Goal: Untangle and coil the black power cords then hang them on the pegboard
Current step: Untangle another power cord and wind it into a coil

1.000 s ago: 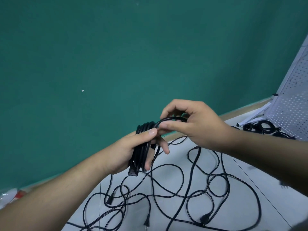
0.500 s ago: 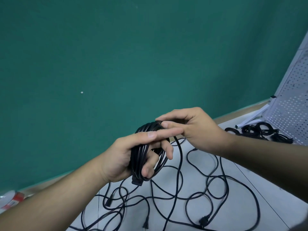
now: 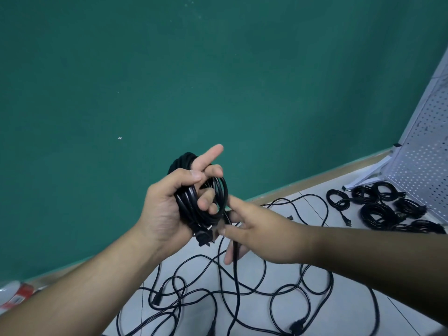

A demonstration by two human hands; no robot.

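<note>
No legible text — none anywhere

Single head-worn wide-angle view, forward and down toward tiled floor [image 3: 351, 311] and green wall [image 3: 218, 69]

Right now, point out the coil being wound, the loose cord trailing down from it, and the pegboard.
coil [image 3: 186, 201]: head view, on the bunched strands at its middle.
loose cord [image 3: 236, 267]: head view, on the straight stretch hanging toward the floor.
pegboard [image 3: 421, 166]: head view, on its perforated white face.
</note>
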